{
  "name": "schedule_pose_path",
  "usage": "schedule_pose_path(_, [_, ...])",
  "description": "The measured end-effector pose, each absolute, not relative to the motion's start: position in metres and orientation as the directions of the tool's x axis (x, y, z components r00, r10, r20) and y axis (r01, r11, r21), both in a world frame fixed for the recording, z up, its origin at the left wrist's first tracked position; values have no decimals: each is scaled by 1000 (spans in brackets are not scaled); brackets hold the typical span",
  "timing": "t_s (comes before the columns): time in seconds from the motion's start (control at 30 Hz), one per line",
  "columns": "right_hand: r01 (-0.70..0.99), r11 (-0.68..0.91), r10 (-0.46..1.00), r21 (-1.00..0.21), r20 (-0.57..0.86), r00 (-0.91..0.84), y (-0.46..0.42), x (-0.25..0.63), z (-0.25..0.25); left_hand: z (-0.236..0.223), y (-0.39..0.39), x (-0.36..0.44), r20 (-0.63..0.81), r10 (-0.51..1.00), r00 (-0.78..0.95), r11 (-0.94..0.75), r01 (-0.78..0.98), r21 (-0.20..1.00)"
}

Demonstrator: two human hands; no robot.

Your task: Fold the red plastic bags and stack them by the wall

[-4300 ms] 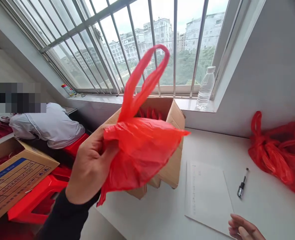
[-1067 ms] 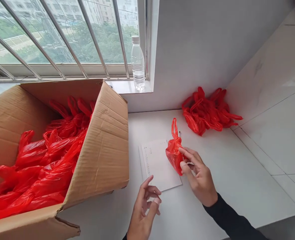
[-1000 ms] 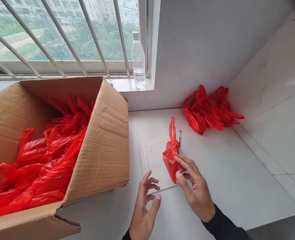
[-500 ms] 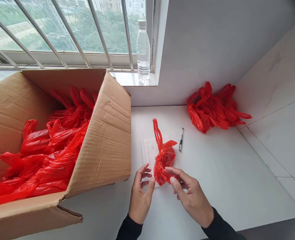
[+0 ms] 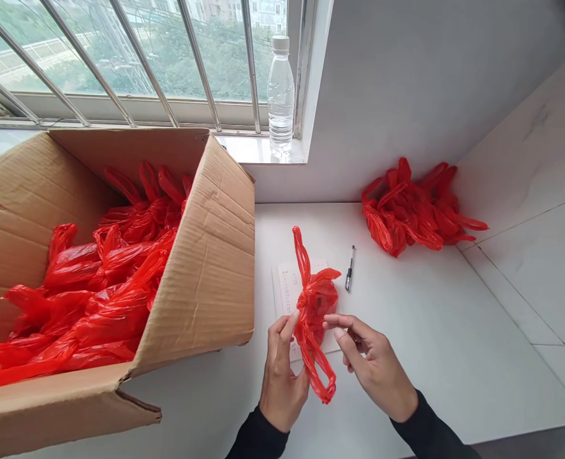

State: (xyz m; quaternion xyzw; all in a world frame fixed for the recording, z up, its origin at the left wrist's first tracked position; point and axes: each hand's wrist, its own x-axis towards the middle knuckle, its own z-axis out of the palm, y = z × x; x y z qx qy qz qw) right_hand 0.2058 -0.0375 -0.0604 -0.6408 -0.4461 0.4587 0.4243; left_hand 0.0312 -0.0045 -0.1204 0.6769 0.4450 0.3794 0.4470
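Observation:
A knotted red plastic bag [image 5: 321, 303] lies on a paper sheet [image 5: 288, 280] with print on it. One handle loop stretches away from me; the other falls towards me. At the bag's left side is my left hand [image 5: 282, 376], index fingertip against the bag near the knot, thumb spread apart beside the lower loop; some of its fingers are partly hidden. My right hand [image 5: 373, 363] hovers at the bag's right edge, index finger and thumb parted with nothing between them. Right of the bag lies a pen [image 5: 350, 269].
A big open cardboard box [image 5: 210, 255] full of red bags [image 5: 81, 319] stands on the left of the white table [image 5: 435, 357]. More red plastic bags [image 5: 411, 210] are heaped in the back right corner. A water bottle [image 5: 281, 102] stands on the windowsill by the barred window.
My right hand has let go of the lower handle loop, which now drops towards me. My left hand has moved right, against the bag. The view has shifted slightly.

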Motion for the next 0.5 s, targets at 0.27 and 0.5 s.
schedule_pose_path(0.27, [135, -235, 968, -962, -219, 123, -36, 203, -59, -117, -1, 42, 184, 939, 290, -280, 335, 900])
schedule_pose_path(0.5, [-16, 51, 997, -999, 52, -55, -50, 200, 16, -114, 22, 53, 266, 922, 282, -369, 427, 826])
